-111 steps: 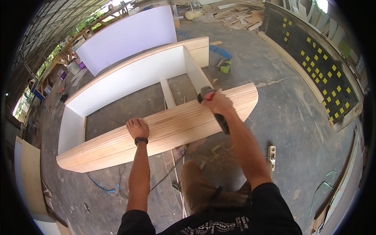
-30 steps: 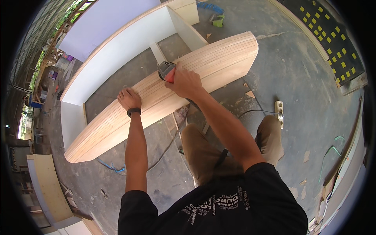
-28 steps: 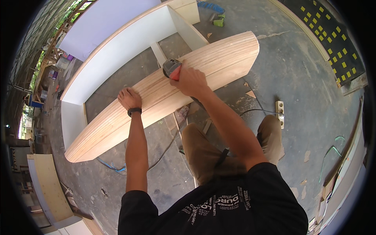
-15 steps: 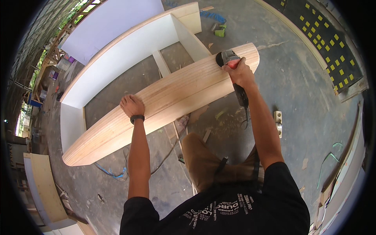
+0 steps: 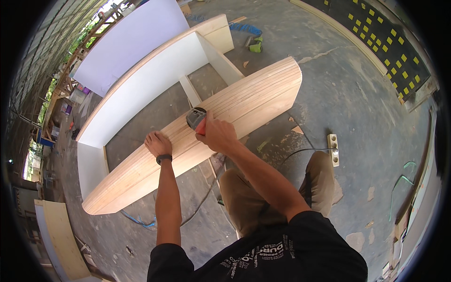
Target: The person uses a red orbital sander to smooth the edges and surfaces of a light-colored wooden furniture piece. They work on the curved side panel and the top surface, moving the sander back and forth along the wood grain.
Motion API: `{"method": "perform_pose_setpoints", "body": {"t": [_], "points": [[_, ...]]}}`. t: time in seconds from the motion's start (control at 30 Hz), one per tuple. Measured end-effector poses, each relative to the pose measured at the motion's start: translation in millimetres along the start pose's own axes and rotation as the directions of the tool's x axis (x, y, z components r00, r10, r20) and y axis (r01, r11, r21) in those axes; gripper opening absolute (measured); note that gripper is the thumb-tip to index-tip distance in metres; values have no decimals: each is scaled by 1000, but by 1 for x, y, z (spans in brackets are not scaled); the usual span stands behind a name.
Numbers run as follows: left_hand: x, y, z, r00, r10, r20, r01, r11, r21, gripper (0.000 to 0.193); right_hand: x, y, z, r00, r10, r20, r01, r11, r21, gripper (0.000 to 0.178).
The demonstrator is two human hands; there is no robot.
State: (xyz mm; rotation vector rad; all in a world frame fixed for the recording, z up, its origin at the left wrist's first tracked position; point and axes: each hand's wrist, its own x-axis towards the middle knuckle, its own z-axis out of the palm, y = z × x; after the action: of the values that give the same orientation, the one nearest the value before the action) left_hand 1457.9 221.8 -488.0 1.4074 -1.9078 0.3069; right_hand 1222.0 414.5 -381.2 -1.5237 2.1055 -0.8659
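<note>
A long pale wooden piece with a curved, strip-laminated edge and tapered ends stretches from lower left to upper right. My left hand, with a dark band at the wrist, grips its far edge left of the middle, fingers bent over the wood. My right hand is closed around the red body of an angle grinder. The tool's grey head sits on the striped edge near the middle, a short way right of my left hand. Its disc is hidden beneath the head.
Behind the piece lies a white-sided curved wooden frame, with a lavender panel beyond it. A power strip with a cord stands on the concrete floor at right. A green object and blue cord lie at the far side.
My right hand has brought the angle grinder left and nearer along the wood, from the far right end to the middle. My left hand keeps its place on the edge. The view has shifted slightly.
</note>
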Motion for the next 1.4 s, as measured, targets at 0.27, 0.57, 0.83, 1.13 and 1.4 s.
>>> {"method": "perform_pose_setpoints", "body": {"t": [0.27, 0.57, 0.83, 1.13, 1.4], "points": [[1, -2, 0, 1000, -7, -20, 7, 1000, 2, 19, 6, 92, -84, 940, 267, -212, -276, 961, -13, 82], [0, 2, 6, 998, -8, -59, 7, 1000, -5, 16, 9, 142, -113, 880, 334, -337, -353, 936, 6, 87], [2, -4, 0, 1000, -11, -4, 11, 999, -34, 20, -14, 20, 1, 997, 50, -50, -48, 998, 47, 78], [1, -7, -2, 999, -16, 31, 16, 1000, 2, 21, -10, 27, -12, 988, 122, -96, -122, 992, 8, 79], [-1, -3, 6, 999, -11, -43, 9, 999, -36, 20, 3, 129, -118, 853, 407, -327, -421, 907, 29, 82]]}}
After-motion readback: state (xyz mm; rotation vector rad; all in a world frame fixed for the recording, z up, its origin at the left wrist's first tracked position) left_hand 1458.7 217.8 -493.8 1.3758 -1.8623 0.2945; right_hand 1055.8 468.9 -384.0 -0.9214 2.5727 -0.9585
